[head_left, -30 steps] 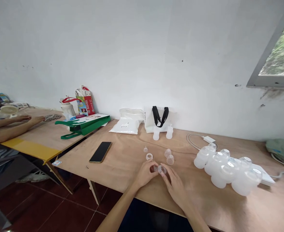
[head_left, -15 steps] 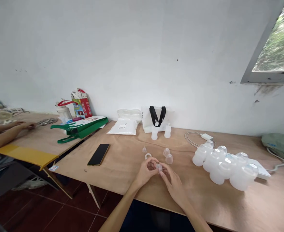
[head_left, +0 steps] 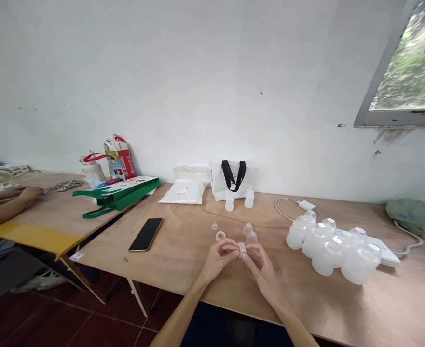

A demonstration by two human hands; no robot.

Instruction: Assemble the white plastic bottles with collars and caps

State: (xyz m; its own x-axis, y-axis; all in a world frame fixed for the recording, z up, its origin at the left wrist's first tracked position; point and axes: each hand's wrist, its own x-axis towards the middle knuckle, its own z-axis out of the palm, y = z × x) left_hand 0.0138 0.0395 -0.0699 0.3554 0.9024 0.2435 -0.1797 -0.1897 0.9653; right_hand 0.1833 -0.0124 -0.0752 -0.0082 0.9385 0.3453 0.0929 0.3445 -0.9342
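Observation:
Between my fingertips is a small translucent plastic ring [head_left: 241, 249], which looks like a baby bottle collar. My left hand [head_left: 218, 260] grips its left side with thumb and fingers, and my right hand [head_left: 262, 270] pinches it from the right. Just beyond my hands lie another white ring [head_left: 220, 235] and a clear bottle nipple [head_left: 214, 225]. Two clear dome caps [head_left: 248, 228] stand beyond my right hand, the nearer one partly hidden by it. Whether anything sits inside the held ring is too small to tell.
Several frosted bottles [head_left: 327, 248] with clear caps stand at the right, beside a white box [head_left: 388, 253] and cable. Two small bottles [head_left: 249, 198] stand before a white bag [head_left: 215, 180]. A phone [head_left: 145, 234] lies left. A co-worker's hands [head_left: 29, 191] rest on the neighbouring table.
My hands have shifted slightly right and still hold the ring, which now shows more upright between the fingertips. The camera view has moved a little. The co-worker's arms have shifted left.

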